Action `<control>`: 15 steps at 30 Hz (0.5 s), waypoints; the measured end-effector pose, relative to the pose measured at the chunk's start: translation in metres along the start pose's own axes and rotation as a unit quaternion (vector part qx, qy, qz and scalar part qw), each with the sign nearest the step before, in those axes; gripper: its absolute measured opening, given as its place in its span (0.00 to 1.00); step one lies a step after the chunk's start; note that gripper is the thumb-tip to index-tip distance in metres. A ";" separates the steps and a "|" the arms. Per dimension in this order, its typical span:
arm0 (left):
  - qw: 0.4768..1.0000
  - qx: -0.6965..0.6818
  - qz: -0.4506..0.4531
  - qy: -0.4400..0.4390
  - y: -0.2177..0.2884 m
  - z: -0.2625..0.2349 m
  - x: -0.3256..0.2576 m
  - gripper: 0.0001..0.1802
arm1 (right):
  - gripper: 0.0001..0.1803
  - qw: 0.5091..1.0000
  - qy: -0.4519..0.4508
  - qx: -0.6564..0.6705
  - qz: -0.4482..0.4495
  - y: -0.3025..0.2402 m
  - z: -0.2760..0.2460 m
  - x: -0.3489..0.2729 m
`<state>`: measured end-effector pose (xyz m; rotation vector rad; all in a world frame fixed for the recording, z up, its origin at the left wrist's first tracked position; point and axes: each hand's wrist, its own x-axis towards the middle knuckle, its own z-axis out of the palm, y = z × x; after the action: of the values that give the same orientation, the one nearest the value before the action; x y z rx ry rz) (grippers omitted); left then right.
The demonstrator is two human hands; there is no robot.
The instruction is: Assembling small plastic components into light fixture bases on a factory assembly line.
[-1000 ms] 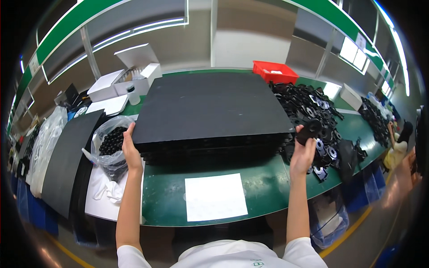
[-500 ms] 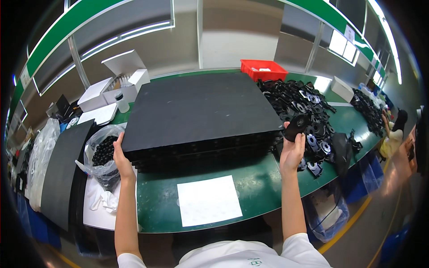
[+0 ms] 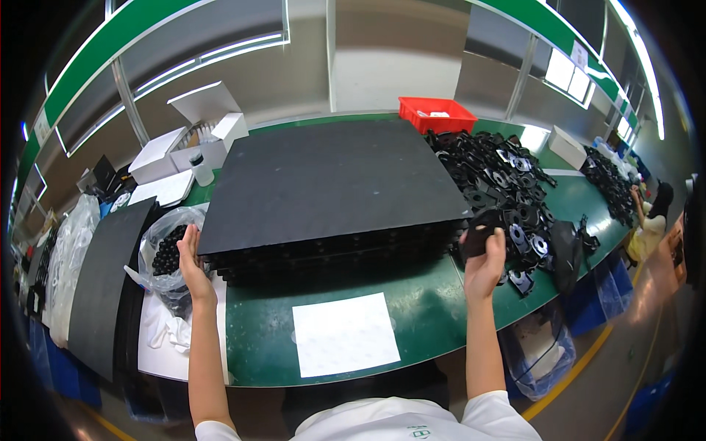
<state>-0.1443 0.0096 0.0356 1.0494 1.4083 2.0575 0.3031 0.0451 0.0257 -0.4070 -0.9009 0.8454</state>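
A wide stack of black trays [image 3: 331, 253] lies in front of me, topped by a flat black board [image 3: 331, 180]. Along its left front corner, my left hand [image 3: 195, 273] is held upright with the fingers stretched out and together, at or touching the edge. Beside the right front corner, my right hand [image 3: 484, 270] grips a flat black plastic part [image 3: 483, 229] between thumb and fingers. A loose heap of black plastic parts [image 3: 507, 173], some with silvery rings, spreads to the right of the stack.
Left of the stack stands a clear bag of small black balls [image 3: 170, 253], beside white gloves [image 3: 173, 332]. A white sheet [image 3: 346, 334] lies on the green table [image 3: 257, 345]. Farther back are a red bin [image 3: 441, 117], an open white box [image 3: 213, 140] and a small bottle [image 3: 200, 170].
My right hand has come down a little and turned the black part, which now tilts differently. My left hand has slid slightly down and to the left along the stack's corner.
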 end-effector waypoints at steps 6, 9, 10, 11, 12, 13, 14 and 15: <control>0.996 -0.060 -0.001 -0.063 -0.003 0.004 -0.008 0.32 | 0.10 0.918 -0.298 -0.150 0.213 -0.004 0.020 0.007; 0.997 -0.047 0.009 -0.067 -0.009 0.005 -0.004 0.32 | 0.11 0.908 -0.307 -0.168 0.233 0.000 0.025 0.014; 0.997 -0.040 0.014 -0.069 -0.012 0.004 -0.003 0.32 | 0.12 0.907 -0.303 -0.170 0.238 -0.001 0.028 0.015; 0.997 -0.032 0.018 -0.071 -0.013 0.003 -0.002 0.32 | 0.12 0.901 -0.314 -0.183 0.237 0.002 0.023 0.017; 0.996 -0.045 0.013 -0.075 -0.012 0.002 -0.002 0.33 | 0.12 0.899 -0.322 -0.184 0.233 0.002 0.024 0.017; 0.997 -0.028 0.023 -0.069 -0.010 0.000 -0.002 0.32 | 0.12 0.897 -0.331 -0.184 0.228 0.001 0.028 0.016; 0.997 -0.011 0.034 -0.063 -0.008 -0.003 -0.001 0.32 | 0.13 0.898 -0.334 -0.176 0.224 -0.001 0.032 0.014; 0.998 -0.011 0.031 -0.049 -0.012 -0.014 0.002 0.32 | 0.13 0.900 -0.333 -0.168 0.225 -0.004 0.038 0.010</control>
<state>-0.1575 0.0079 0.0227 1.1833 1.3176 2.0299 0.2775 0.0494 0.0548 -0.6586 -1.6424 1.2974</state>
